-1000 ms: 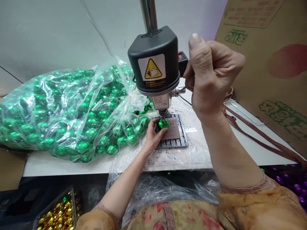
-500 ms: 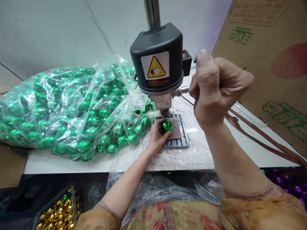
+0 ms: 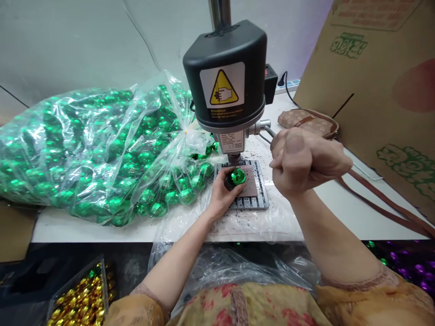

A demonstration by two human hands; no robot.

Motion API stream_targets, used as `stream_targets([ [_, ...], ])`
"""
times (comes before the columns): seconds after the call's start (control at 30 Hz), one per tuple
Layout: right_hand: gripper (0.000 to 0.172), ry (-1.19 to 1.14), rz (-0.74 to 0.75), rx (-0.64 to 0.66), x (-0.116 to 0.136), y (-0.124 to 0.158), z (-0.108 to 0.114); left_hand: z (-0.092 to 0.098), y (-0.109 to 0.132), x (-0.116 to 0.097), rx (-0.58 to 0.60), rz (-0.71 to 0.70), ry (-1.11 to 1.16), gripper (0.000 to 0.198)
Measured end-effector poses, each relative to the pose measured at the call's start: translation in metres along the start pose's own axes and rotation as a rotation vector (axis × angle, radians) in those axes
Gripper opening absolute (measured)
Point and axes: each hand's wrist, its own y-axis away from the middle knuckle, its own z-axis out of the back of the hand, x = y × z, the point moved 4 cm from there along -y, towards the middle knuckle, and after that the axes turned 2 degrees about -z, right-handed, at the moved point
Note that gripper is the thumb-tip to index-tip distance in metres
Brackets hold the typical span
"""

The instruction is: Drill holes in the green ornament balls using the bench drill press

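Note:
A bench drill press [image 3: 226,86] stands in the middle, its black housing bearing a yellow warning label. Under its chuck [image 3: 234,158], my left hand [image 3: 222,192] grips a shiny green ball [image 3: 237,176] seated in a black holder [image 3: 231,182]. Ball and holder rest over a pinkish pad [image 3: 250,181] on the slotted metal base plate [image 3: 262,202]. At the right of the press, my right hand [image 3: 302,158] is closed around the feed lever [image 3: 269,131]; most of the lever is hidden by the fingers. Whether the drill bit touches the ball cannot be made out.
A large clear bag of green faceted balls [image 3: 84,154] fills the table's left side. On the right are a brown patterned purse [image 3: 306,121] with a strap and a tall cardboard box [image 3: 374,104]. Gold balls [image 3: 81,294] sit in a bin below; dark specks litter the table [image 3: 282,213].
My right hand has moved down with the lever, uncovering the purse behind it. My left hand still holds the ball in its holder under the chuck. The camera view has shifted slightly.

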Motion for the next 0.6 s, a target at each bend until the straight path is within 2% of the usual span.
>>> stream_targets([
  [0.27,0.045,-0.026,0.153,0.071,-0.001,0.011,0.007,-0.001,0.0,0.004,0.014,0.016,0.034,0.048],
  [0.4,0.042,-0.062,0.168,0.111,0.001,0.013,0.008,-0.001,0.0,0.003,0.019,0.019,0.042,0.049],
  [0.5,0.047,-0.047,0.107,0.101,0.008,0.005,0.004,0.0,0.001,0.003,0.011,0.019,0.043,0.048],
  [0.6,0.05,0.022,-0.147,0.073,0.01,-0.016,-0.007,-0.001,0.001,0.004,0.008,0.018,0.038,0.048],
])
